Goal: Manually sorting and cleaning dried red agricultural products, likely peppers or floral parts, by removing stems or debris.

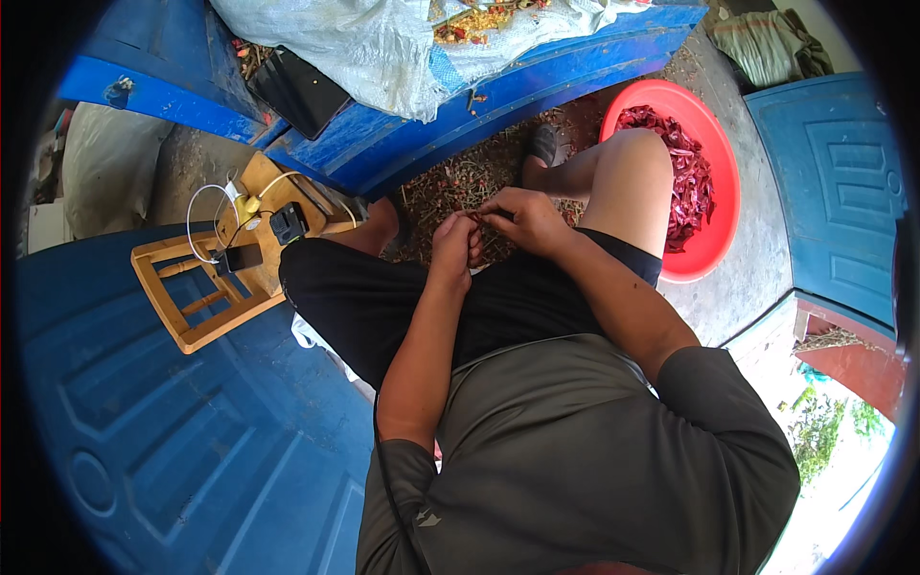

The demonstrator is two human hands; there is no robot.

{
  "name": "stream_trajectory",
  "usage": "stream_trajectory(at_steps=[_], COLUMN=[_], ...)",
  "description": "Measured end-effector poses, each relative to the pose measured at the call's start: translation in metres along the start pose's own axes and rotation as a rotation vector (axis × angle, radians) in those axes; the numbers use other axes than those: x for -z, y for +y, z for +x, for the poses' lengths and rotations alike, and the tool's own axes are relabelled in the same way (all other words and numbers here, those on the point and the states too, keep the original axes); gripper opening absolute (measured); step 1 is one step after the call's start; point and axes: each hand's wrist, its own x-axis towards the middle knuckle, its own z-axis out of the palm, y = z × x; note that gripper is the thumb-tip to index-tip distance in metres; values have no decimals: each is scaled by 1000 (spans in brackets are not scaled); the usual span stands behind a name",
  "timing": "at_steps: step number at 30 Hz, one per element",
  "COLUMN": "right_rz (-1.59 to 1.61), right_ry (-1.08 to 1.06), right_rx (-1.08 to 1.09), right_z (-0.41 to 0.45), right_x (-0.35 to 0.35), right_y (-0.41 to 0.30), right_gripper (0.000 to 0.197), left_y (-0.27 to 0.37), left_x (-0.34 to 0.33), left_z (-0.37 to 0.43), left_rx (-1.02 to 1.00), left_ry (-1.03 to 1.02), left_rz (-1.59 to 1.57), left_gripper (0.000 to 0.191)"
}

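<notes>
My left hand point(456, 244) and my right hand point(526, 218) meet above my lap, fingertips nearly touching. Between them is a small dark reddish piece point(476, 216), perhaps a dried chili pepper, pinched by the fingers of both. Its far parts are hidden by the fingers. Beside my right knee stands a round red plastic basin point(724, 208) with dried red chili peppers point(693, 190) in it. Stems and bits point(460, 172) litter the floor between my feet.
Ahead, a blue panel point(402, 151) bears a white woven sack point(359, 43) with scraps and a dark phone or tablet point(298, 90). At left, a wooden chair point(190, 338) holds a phone point(241, 259), cables and a small camera point(289, 223). Blue doors point(837, 172) flank both sides.
</notes>
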Motion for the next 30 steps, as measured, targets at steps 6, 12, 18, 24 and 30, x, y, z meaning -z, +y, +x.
stream_trajectory(at_steps=[6, 12, 18, 24, 30], right_rz=[-163, -157, -218, 140, -19], right_ry=[-12, -111, -87, -90, -156], right_rx=[37, -34, -309, 83, 82], right_z=[1, -4, -4, -12, -10], right_x=[-1, -4, -8, 8, 8], right_y=[-19, -17, -11, -20, -13], right_gripper=[15, 19, 25, 36, 26], left_y=[-5, -8, -2, -4, -6], left_x=[8, 0, -12, 2, -8], left_z=[1, -5, -4, -3, -10], left_rx=[-9, 28, 8, 8, 51], left_ry=[32, 92, 28, 0, 15], left_rz=[20, 63, 100, 31, 141], left_gripper=[11, 13, 17, 13, 8])
